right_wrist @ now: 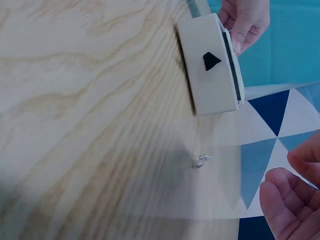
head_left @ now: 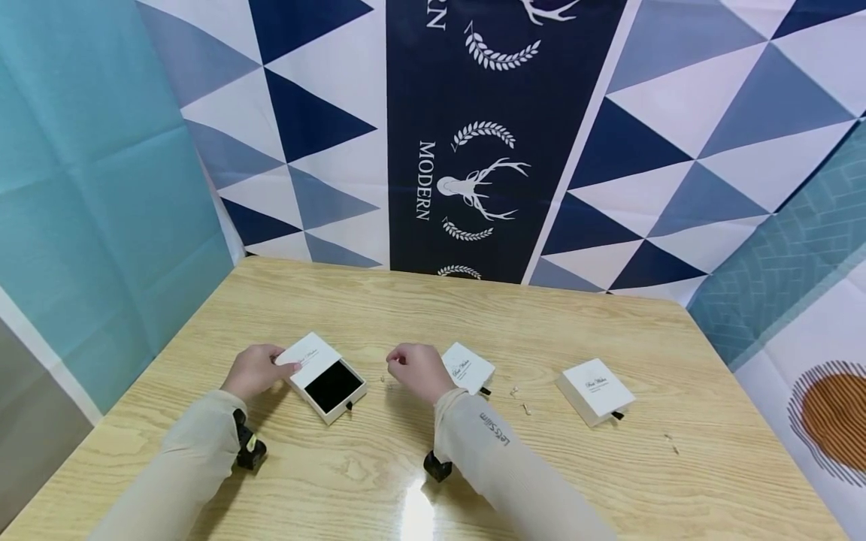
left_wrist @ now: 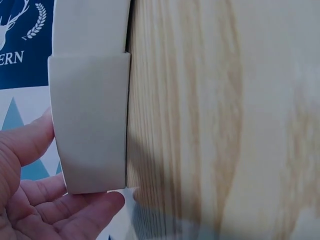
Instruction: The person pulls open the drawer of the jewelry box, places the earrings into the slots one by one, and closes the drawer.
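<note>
My left hand [head_left: 253,370] grips the sleeve end of a white drawer-style gift box [head_left: 310,359], thumb on top. The drawer is partly slid out, baring its black lining [head_left: 334,386]; a black pull tab [right_wrist: 211,61] sticks out in front. In the left wrist view, thumb and fingers clasp the sleeve [left_wrist: 90,125]. To the right of that box, my right hand [head_left: 421,370] hovers over the table with fingers loosely curled. No object shows between its fingertips [right_wrist: 275,192]. A small silver piece of jewelry [right_wrist: 201,161] lies on the wood near them.
Two more white lidded boxes stand on the wooden table [head_left: 473,300]: one [head_left: 467,367] just beyond the right wrist, partly hidden, another [head_left: 595,391] farther right. Small silver pieces [head_left: 526,409] lie between them, and others [head_left: 671,444] at the far right. A patterned curtain [head_left: 325,150] hangs behind.
</note>
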